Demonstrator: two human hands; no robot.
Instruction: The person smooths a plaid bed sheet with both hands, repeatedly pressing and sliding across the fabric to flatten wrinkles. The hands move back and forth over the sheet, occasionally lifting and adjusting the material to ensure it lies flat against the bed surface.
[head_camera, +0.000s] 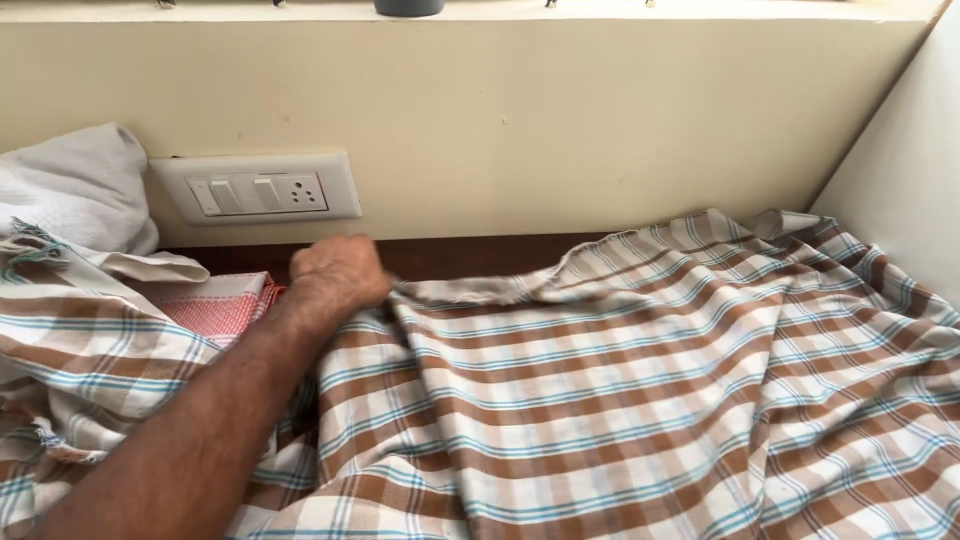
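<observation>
My left hand is fisted on the far edge of the checked cloth spread below the wall socket; mid-straightening, I judge. Right hand out of view.

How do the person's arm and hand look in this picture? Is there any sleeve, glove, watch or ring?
Only one arm shows, entering from the lower left, so likely the left. The forearm is bare and hairy, with no sleeve in view. The left hand wears no glove, and no watch or band shows at the wrist. Its fingers are curled away from the camera, so rings cannot be checked. The right hand is out of view.
</observation>
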